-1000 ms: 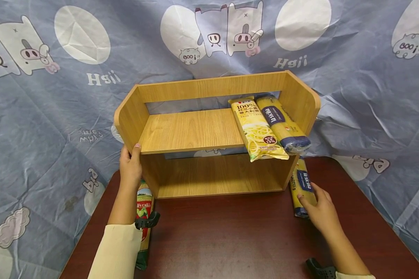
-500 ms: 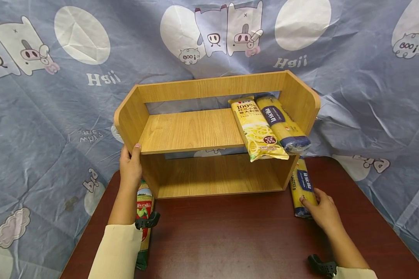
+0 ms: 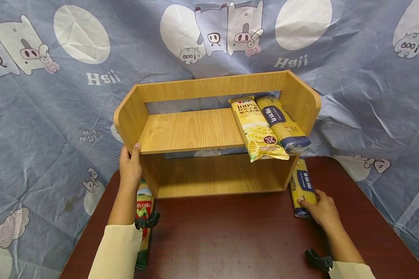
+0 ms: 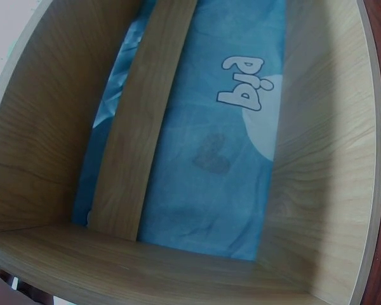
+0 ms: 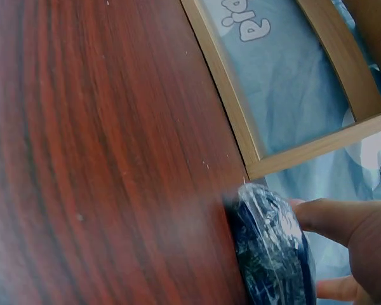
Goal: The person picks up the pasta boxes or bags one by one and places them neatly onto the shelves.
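My left hand [image 3: 130, 166] grips the left side of a two-tier wooden shelf [image 3: 192, 130], its thumb at the front edge of the upper board and its other fingers partly hidden outside the side panel. Right of the shelf, a yellow-and-blue spaghetti packet [image 3: 303, 186] lies on the table. My right hand [image 3: 324, 211] holds this packet near its front end, thumb on top and fingers along the right side. In the right wrist view, the thumb touches the packet's dark, shiny wrapped end [image 5: 273, 248].
A yellow noodle packet [image 3: 256, 128] and another blue-banded spaghetti packet [image 3: 283, 124] lie on the upper tier at right, overhanging its front edge. A green-and-red pasta packet [image 3: 144, 205] lies under my left forearm. A patterned cloth [image 3: 209, 42] hangs behind the dark red table [image 3: 223, 232].
My right hand has shifted slightly down along the spaghetti packet and its fingers have drawn in at the packet's side. The left hand and the shelf have stayed in place.
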The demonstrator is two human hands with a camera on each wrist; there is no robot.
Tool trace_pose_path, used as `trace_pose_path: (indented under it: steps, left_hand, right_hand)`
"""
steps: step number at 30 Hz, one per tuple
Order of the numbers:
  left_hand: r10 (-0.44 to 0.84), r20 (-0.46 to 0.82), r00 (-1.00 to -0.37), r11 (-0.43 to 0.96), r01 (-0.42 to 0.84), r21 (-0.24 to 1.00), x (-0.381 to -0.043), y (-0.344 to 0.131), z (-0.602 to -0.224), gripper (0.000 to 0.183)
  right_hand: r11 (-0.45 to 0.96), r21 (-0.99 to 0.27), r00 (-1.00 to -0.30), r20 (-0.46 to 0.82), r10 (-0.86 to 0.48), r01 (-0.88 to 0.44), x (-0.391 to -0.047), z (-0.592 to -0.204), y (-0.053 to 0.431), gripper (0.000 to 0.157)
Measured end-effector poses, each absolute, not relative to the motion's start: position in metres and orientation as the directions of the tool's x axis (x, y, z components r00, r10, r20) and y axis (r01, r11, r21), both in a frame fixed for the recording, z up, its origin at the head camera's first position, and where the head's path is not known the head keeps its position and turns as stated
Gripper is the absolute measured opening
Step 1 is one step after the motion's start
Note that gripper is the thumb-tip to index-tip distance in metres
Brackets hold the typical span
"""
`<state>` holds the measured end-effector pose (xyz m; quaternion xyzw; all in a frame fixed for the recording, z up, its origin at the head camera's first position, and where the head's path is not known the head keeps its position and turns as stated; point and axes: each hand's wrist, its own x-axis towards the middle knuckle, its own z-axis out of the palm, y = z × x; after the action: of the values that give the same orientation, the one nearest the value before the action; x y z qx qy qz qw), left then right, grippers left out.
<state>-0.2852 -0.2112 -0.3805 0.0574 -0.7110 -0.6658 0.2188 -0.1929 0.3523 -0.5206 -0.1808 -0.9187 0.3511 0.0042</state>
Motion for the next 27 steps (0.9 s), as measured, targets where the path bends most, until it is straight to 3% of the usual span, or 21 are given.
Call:
trace_pose_path:
  steps: [7,15,27]
  left_hand:
    - [-0.379,0.235,-0.895,0.097,0.214,0.972,-0.286,-0.211,-0.381,0.046]
    - [-0.389,0.237,-0.89,0.105,0.213,0.971,-0.286,-0.212,-0.381,0.045]
    - [-0.389,0.236,-0.891,0.111,0.209,0.972,-0.286,-0.21,-0.381,0.046]
  right_hand:
    - [0.593,-0.713,-0.927,-0.254,0.277,0.373,-0.198,-0.516,0.367,0.095]
    - [0.516,-0.766,-0.921,-0.358,0.152,0.383,-0.2,-0.511,0.379,0.071]
    - [0.337,-0.843,-0.906,-0.411,0.096,0.418,-0.189,-0.516,0.394,0.079]
